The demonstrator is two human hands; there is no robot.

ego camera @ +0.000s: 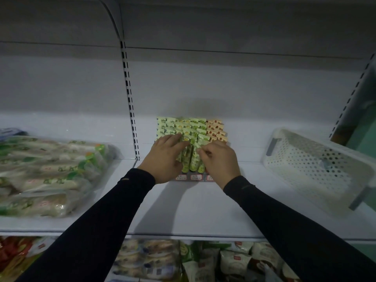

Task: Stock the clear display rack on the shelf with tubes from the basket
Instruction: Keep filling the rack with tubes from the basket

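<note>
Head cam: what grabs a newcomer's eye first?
Both hands at mid-shelf on the rack of green tubes: left hand with fingers laid over the tubes, right hand pinching one tube's top. At right sits a white perforated basket; at left, bagged goods.

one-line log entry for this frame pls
stage: stocking rack | left hand: flat on green tubes | right hand: pinching a tube top | rack: mid-shelf, nearly full | basket: right, looks empty

My hands (164, 157) are bare. Both my arms wear long, close-fitting black sleeves (114, 210) ending at the wrist, each with a small faint mark near its cuff.
</note>
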